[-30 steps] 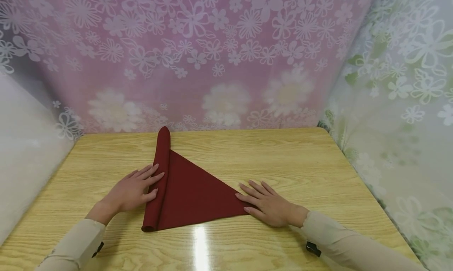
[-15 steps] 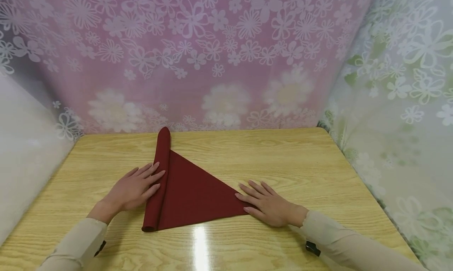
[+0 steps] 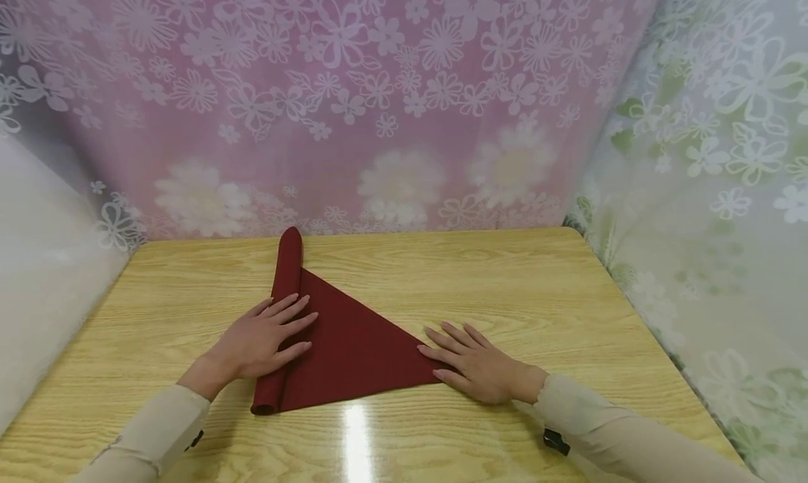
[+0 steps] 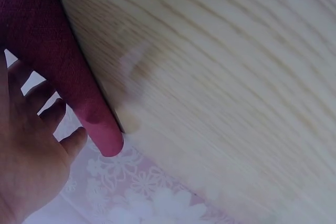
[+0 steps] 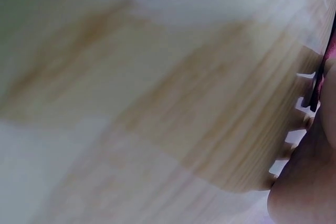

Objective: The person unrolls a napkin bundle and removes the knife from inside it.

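Note:
A dark red cloth (image 3: 356, 343) lies on the wooden table, its left side rolled into a tube and the rest a flat triangle narrowing to the right. My left hand (image 3: 261, 339) rests over the middle of the roll (image 3: 290, 259), fingers extended past it onto the flat part. In the left wrist view the roll (image 4: 68, 72) runs along the fingertips. With spread, straight fingers my right hand (image 3: 482, 367) presses the cloth's right-hand tip, which is partly hidden under it. The right wrist view catches only the edge of that hand (image 5: 307, 187).
The wooden table (image 3: 505, 273) ends at a pink flowered curtain (image 3: 341, 139) behind it. A pale flowered sheet (image 3: 713, 209) hangs along the right side, and a whitish one (image 3: 50, 273) along the left. The roll's far end reaches the table's back edge.
My left hand has slid to the right across the roll, its fingertips now over the flat cloth. The right hand and the cloth have stayed in place.

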### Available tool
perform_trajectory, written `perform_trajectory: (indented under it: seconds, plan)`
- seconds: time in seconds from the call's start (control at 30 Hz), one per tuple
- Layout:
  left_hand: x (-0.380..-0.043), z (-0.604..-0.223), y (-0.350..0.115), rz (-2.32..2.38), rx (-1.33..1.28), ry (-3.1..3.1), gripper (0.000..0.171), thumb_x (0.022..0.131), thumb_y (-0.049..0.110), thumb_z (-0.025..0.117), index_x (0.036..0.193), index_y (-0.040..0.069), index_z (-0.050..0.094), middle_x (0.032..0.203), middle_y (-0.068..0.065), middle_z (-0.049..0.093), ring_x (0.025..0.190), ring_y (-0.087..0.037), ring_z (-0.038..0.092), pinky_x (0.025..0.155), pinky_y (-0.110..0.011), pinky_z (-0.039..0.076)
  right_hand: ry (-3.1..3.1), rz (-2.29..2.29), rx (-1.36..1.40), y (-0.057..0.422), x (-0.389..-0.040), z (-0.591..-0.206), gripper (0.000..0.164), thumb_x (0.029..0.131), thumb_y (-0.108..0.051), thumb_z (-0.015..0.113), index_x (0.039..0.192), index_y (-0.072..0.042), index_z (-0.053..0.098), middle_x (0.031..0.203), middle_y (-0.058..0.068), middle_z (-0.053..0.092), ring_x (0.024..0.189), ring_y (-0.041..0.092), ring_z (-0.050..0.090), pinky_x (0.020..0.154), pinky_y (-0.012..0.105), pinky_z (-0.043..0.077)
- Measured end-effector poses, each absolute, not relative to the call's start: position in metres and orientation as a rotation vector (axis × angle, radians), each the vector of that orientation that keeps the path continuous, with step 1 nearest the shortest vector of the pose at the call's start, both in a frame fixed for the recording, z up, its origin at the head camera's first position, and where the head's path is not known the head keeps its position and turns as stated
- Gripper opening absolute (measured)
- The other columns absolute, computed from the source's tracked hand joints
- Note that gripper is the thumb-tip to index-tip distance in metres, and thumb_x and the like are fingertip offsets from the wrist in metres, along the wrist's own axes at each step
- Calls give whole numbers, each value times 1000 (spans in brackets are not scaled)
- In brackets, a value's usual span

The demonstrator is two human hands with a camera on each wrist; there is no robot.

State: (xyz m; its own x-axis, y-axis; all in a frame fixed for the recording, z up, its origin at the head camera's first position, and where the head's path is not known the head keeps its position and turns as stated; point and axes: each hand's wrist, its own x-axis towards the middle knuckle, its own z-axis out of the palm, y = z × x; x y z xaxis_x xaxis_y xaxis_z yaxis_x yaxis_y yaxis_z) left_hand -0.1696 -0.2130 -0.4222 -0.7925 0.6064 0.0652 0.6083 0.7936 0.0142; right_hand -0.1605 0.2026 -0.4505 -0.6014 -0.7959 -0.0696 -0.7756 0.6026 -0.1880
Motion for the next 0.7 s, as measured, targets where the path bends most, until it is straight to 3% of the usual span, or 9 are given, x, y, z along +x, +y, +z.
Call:
perform_trajectory:
  seconds: [0.7]
  plan:
    - [-165, -426, -230, -74, -954, -2974, 48, 95, 34, 55, 138, 12, 54, 151, -12, 34, 140, -33, 24, 109, -56, 23, 2679, -235, -1345, 203, -161, -450, 50, 105, -38, 31, 153, -22, 27, 159, 6, 14, 144, 32, 8, 111, 58, 9]
